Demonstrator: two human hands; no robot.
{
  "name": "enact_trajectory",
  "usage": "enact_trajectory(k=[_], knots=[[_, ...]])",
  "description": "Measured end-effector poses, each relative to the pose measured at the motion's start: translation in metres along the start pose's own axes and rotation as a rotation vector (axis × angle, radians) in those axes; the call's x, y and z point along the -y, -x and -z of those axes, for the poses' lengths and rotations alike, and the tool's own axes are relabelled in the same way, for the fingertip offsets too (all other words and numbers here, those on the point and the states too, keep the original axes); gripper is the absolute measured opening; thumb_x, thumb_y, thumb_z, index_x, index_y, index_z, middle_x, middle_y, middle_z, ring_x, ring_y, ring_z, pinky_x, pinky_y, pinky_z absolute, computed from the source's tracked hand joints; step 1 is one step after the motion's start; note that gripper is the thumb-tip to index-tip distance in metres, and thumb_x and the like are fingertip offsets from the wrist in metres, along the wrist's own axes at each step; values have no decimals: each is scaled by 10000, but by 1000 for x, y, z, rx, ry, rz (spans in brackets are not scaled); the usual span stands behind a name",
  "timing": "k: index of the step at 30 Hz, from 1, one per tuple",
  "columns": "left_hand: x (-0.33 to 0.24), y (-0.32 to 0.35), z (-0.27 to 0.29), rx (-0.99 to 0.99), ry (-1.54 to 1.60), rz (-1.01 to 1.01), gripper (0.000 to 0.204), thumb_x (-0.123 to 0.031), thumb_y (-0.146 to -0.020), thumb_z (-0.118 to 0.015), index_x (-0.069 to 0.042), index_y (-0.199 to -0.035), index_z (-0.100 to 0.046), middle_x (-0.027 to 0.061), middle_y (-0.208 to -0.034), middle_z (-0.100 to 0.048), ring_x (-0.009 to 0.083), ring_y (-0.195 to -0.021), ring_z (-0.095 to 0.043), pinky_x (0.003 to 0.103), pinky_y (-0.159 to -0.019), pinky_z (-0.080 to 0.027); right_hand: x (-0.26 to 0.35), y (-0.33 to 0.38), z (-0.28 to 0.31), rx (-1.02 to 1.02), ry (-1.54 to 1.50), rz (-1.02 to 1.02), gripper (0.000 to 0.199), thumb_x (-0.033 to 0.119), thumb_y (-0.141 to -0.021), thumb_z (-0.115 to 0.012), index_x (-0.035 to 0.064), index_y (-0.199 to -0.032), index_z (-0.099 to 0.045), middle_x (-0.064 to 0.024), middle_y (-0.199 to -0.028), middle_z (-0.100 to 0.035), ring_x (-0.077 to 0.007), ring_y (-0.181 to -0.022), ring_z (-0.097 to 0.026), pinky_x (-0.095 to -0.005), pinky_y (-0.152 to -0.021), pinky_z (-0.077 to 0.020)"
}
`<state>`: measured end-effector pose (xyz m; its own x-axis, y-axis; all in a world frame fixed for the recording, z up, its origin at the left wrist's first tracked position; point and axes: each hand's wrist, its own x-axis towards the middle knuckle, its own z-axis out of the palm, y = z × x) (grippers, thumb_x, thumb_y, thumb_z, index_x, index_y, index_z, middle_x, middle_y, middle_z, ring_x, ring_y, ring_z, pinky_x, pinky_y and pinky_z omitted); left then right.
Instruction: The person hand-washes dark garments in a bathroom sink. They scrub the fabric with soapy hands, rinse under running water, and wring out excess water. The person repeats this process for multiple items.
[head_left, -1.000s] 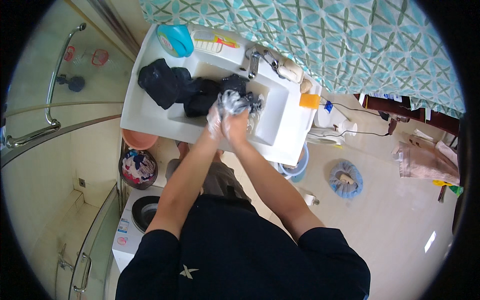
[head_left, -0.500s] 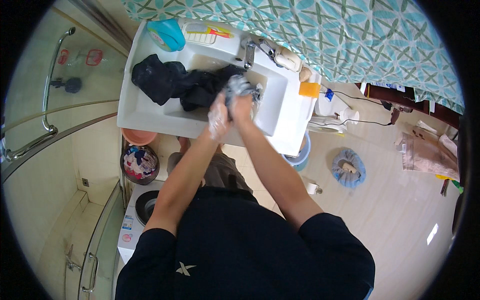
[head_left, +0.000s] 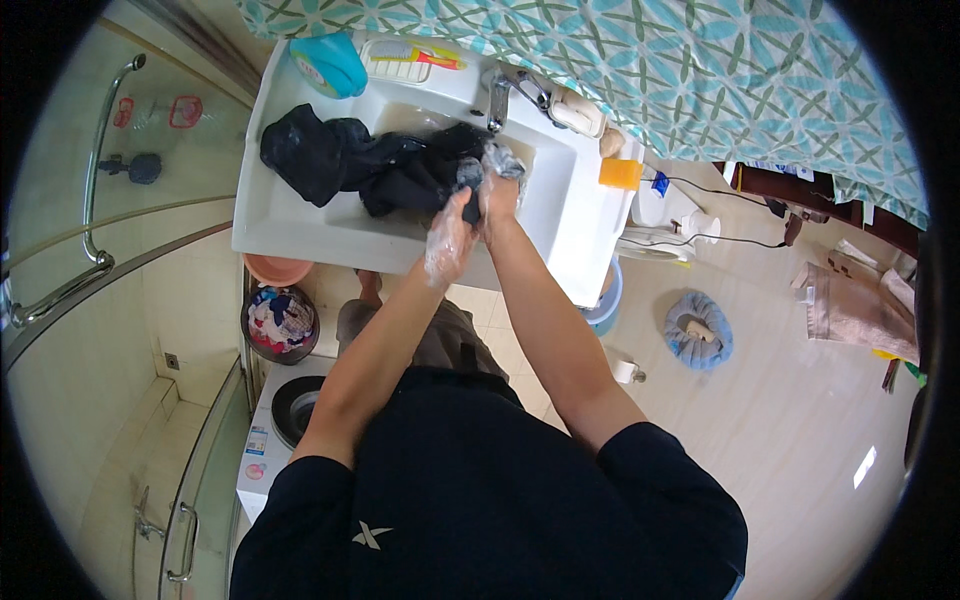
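Both hands wear thin clear plastic gloves and meet over a white washbasin (head_left: 560, 215). My left hand (head_left: 450, 238) and my right hand (head_left: 497, 185) are closed on a fold of a wet black garment (head_left: 400, 175), pressed against each other. The rest of the garment lies bunched across the basin's left side, with a dark lump (head_left: 305, 150) resting on the left ledge. A chrome tap (head_left: 500, 95) stands just behind my hands.
A blue tub (head_left: 330, 62) and a white tray with a tube sit at the basin's back; a soap dish (head_left: 575, 110) and orange cup (head_left: 620, 173) on the right. Below: a laundry basket (head_left: 280, 320), pink bowl, washing machine (head_left: 290, 410). Glass shower wall on the left.
My hands have shifted along the garment while staying closed on it, and the head view has moved so the basin sits slightly higher in frame.
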<state>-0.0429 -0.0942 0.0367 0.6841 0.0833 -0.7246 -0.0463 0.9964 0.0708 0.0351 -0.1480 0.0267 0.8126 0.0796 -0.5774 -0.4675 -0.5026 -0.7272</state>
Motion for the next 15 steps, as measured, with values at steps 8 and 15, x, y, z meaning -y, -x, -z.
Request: enact_trajectory(k=[8,15], knots=[[1,-11,19,4,-45,78,396,-470,-976,-587,-106,-1112,-660,55,-964,-691,193,-838,-646,343,-806,-533,14,31,-4,-13,7,185,452,436,-959,-555,4,-1061,-635,-182,-1001,-715,-330,-943,-690,-464,-812,-522],[3,-13,19,109,-48,-210,425,-483,-985,-563,-131,-1206,-652,64,-1156,-683,218,-1070,-643,388,-951,-512,19,51,-8,-3,260,447,378,336,-954,-582,-13,-1062,-679,-212,-999,-727,-328,-939,-700,-427,-830,-531]])
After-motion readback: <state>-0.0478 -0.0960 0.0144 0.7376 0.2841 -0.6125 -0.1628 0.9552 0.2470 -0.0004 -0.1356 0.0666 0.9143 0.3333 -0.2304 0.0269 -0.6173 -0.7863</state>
